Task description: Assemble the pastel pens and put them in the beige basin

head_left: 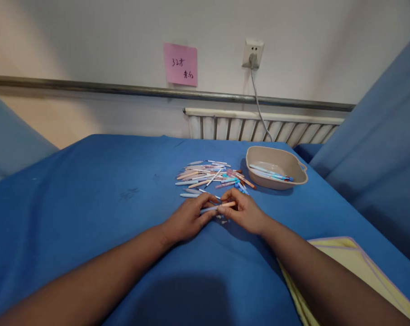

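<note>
My left hand [193,215] is closed around a light blue pen barrel [209,209]. The fingers of my right hand [244,210] pinch a peach-coloured pen part [229,204]. The two pieces meet end to end between my hands; whether they are joined I cannot tell. Just beyond my fingers lies a loose pile of pen parts [200,174]: barrels, thin white refills and coloured tops. Some small pale pieces [221,220] show on the cloth below my fingertips, partly hidden by them.
A beige plastic basket [276,184] holding several blue pens [271,173] stands right of the pile. Blue cloth [123,167] covers the surface. A yellow towel [340,260] lies under my right forearm. Behind are a radiator [235,129], a metal rail [123,89] and a plugged-in cable [257,99].
</note>
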The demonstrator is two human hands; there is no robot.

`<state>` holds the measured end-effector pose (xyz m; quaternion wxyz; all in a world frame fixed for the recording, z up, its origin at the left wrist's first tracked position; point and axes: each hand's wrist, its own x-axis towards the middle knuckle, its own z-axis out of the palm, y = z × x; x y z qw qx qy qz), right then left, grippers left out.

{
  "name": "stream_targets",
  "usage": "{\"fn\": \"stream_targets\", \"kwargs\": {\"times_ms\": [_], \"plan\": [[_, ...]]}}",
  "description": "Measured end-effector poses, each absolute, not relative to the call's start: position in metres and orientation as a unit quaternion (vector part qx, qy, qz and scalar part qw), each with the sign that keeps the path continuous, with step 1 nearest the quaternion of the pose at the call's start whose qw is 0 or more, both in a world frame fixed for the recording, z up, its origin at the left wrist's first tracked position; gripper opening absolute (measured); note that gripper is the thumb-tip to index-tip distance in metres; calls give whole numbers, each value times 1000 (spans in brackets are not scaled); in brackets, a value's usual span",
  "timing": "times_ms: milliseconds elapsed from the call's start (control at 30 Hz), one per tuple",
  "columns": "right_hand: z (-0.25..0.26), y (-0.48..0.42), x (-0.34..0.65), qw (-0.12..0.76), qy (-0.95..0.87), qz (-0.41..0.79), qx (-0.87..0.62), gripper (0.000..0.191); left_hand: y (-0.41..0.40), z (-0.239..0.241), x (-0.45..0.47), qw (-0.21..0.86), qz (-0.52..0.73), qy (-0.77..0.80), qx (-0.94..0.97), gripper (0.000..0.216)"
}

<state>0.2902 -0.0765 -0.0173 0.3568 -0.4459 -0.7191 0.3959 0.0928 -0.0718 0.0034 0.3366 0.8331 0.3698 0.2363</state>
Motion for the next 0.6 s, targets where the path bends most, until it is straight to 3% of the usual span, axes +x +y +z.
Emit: {"fn": "stream_targets", "kwargs": {"times_ms": [100,233,467,600], "plan": [[-19,-76,290,350,-732,385,-440,17,-72,4,92,322,233,370,840,20],[-21,-74,291,309,-742,388,-450,34,-73,2,92,301,231,368,849,19],[-18,-77,288,343,-724,420,-427,17,-73,1,91,293,213,376,853,27],[-18,-75,289,380,-701,406,-447,29,-70,2,91,292,216,369,856,28]]}}
